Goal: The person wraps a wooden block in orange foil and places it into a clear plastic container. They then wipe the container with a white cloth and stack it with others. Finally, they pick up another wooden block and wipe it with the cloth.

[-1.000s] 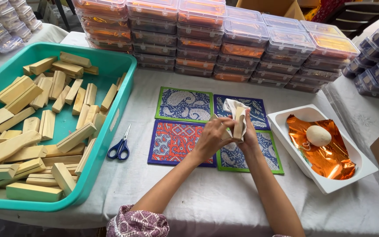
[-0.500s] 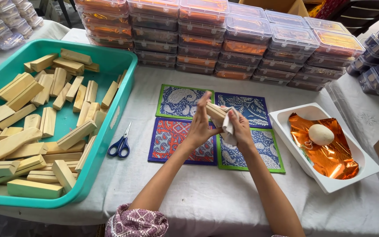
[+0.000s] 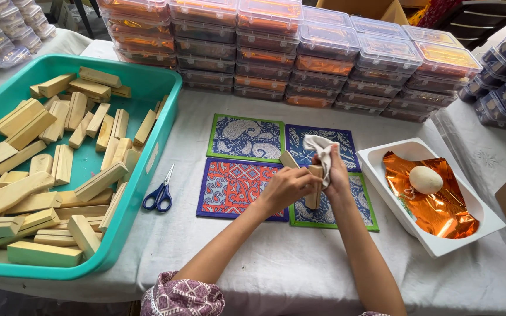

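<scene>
One head-worn camera looks steeply down, close above the table (image 3: 253, 275). It faces forward past the fingers (image 3: 300, 181) to stacked boxes (image 3: 300, 52) beyond.

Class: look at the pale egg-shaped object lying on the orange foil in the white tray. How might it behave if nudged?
The pale egg-shaped object looks rounded, so it would probably roll. The crinkled orange foil might slow it, and the white tray's raised rim would likely stop it.

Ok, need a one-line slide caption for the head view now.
Left hand holds a wooden block while right hand presses a white cloth to it, above patterned mats.
</scene>
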